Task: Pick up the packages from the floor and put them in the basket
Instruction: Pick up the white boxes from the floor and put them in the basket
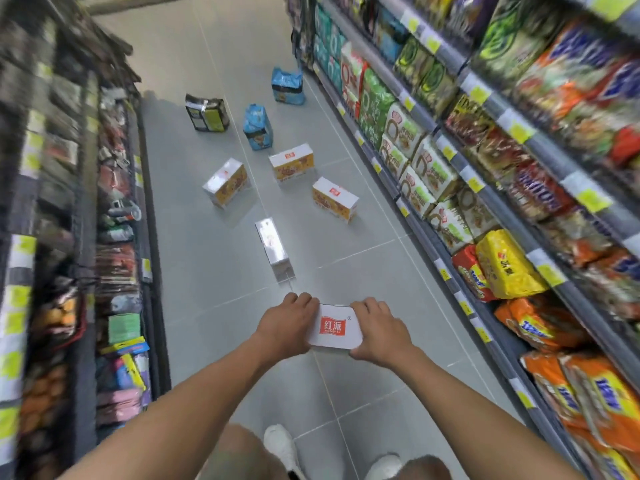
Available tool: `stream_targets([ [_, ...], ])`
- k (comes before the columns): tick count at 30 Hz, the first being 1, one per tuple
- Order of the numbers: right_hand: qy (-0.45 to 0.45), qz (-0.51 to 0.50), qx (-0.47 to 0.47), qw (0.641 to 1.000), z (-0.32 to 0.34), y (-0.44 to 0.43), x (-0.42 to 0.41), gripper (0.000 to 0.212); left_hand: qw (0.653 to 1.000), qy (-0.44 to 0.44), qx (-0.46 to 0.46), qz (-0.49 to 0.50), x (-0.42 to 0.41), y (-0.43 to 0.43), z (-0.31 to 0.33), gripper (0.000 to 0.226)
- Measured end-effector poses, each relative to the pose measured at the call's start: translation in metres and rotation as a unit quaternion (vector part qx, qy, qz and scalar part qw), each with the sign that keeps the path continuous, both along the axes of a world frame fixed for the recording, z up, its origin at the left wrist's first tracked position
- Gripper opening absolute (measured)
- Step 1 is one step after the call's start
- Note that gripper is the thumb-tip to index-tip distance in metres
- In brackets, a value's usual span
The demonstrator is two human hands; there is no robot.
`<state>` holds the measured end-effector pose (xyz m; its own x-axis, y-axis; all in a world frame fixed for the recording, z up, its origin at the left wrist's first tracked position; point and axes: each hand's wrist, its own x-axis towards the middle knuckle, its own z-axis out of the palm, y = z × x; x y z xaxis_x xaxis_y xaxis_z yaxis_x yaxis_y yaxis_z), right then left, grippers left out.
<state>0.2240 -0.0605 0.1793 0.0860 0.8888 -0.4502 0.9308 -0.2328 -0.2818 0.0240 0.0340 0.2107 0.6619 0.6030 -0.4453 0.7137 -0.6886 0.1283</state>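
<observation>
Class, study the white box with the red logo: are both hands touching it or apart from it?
Touching. The head view shows the left hand and the right hand gripping opposite ends of the white box, fingers curled over its edges.

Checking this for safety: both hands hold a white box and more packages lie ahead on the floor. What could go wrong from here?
The white box is gripped only at its sides by the left hand and right hand, so it might slip. The glossy box lies just ahead on the floor and could trip a step forward.
</observation>
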Motion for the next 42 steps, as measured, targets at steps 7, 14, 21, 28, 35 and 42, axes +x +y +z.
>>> stream_targets([
  [7, 0.012, -0.019, 0.023, 0.999, 0.140, -0.027, 0.029, 0.090, 0.999, 0.005, 0.028, -0.036, 0.033, -0.018, 0.141, 0.067],
  [14, -0.009, -0.048, 0.042, 0.998, 0.205, -0.073, 0.090, 0.091, 0.996, -0.021, 0.047, -0.071, 0.098, -0.047, 0.196, 0.075],
  [21, -0.021, -0.136, 0.037, 0.990, 0.227, -0.130, 0.147, 0.088, 0.987, -0.036, 0.026, -0.154, 0.178, -0.070, 0.206, 0.087],
  [28, -0.039, -0.297, 0.019, 0.954, 0.234, -0.217, 0.177, 0.089, 0.937, -0.014, 0.040, -0.347, 0.274, -0.104, 0.209, 0.098],
  [35, -0.062, -0.461, -0.013, 0.885, 0.248, -0.324, 0.160, 0.101, 0.856, -0.044, -0.002, -0.515, 0.338, -0.187, 0.216, 0.085],
  [42, -0.039, -0.631, 0.001, 0.775, 0.250, -0.453, 0.100, 0.096, 0.740, -0.053, -0.011, -0.670, 0.365, -0.325, 0.229, 0.084],
])
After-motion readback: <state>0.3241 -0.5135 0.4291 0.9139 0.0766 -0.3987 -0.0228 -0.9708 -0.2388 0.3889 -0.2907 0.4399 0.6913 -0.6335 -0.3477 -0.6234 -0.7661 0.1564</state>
